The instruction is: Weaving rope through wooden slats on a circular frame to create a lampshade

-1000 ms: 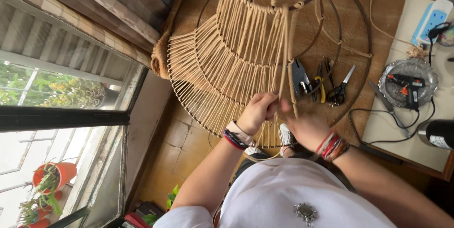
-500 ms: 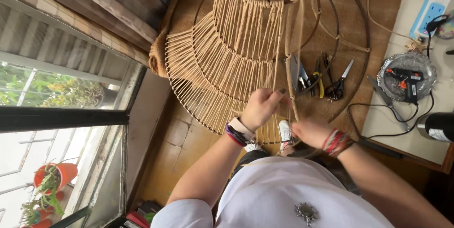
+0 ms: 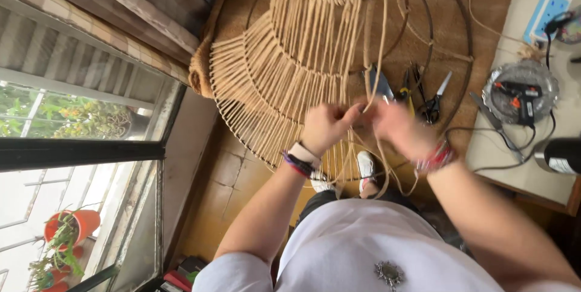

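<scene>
Tiered cord-wrapped frame (image 3: 284,80) placed on mat (image 3: 484,19), ahead of both hands. Left hand (image 3: 324,125) and right hand (image 3: 396,125) held close together at frame's near edge, cord strand (image 3: 380,38) running up between them to upper tier. Pliers and scissors (image 3: 417,92) laid on mat, just right of frame, beyond right hand. Low table (image 3: 514,147) set at far right; glue gun (image 3: 520,95) on round tray on it, power strip (image 3: 548,10) behind. Window (image 3: 72,147) at left, potted plant (image 3: 66,234) outside below.

At the lower right edge of the frame, a white label (image 3: 566,165) wraps a dark cylindrical container (image 3: 560,154) lying on the pale side table (image 3: 514,159). No packages, signs or screens are visible.
</scene>
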